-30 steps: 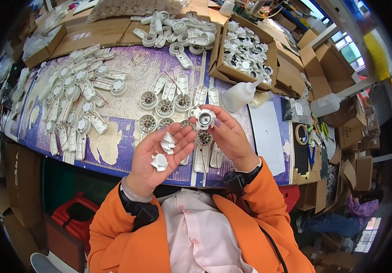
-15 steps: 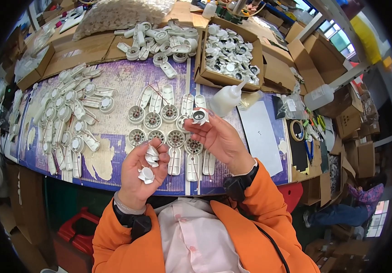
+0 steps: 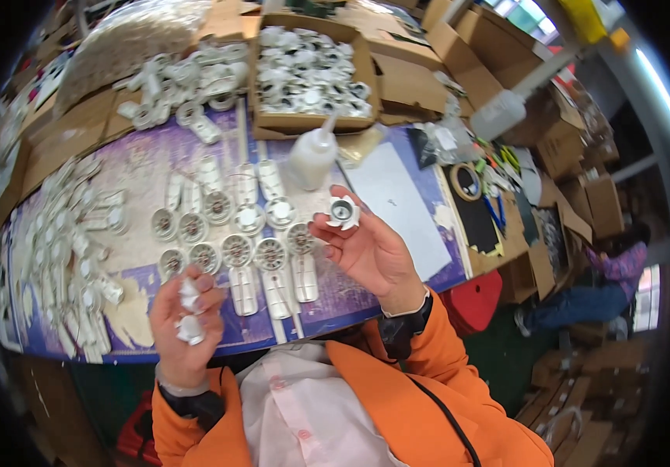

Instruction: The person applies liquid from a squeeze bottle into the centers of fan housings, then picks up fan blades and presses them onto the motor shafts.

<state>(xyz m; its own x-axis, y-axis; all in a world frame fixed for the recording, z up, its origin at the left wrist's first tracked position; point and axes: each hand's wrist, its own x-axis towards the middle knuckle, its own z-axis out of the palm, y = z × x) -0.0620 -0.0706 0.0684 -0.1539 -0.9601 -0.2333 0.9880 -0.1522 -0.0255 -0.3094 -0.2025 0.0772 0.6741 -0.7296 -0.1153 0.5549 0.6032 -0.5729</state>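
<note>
My right hand (image 3: 378, 261) pinches a small white fan blade wheel (image 3: 343, 211) between thumb and fingers, its dark ring-shaped hub facing me. It is held above the table, to the right of two rows of white handheld-fan housings (image 3: 270, 254) with round open heads and wires inside. Two of the back-row heads (image 3: 249, 219) look covered by white pieces. My left hand (image 3: 183, 331) is curled around more white fan blade wheels; one (image 3: 190, 330) lies against the palm and another (image 3: 189, 294) is at the fingers. That hand is over the table's front edge.
A cardboard box (image 3: 315, 124) full of blade wheels stands at the back, beside a white squeeze bottle (image 3: 313, 159). Piles of fan housings (image 3: 78, 257) lie left and at the back. A white sheet (image 3: 401, 210), tape roll (image 3: 466, 180) and pliers are on the right. Another person (image 3: 596, 288) is far right.
The view has swung right, so the table and housings sit further left in it. My right hand has turned the blade wheel, its hub now facing me more squarely. Both hands keep their hold.
</note>
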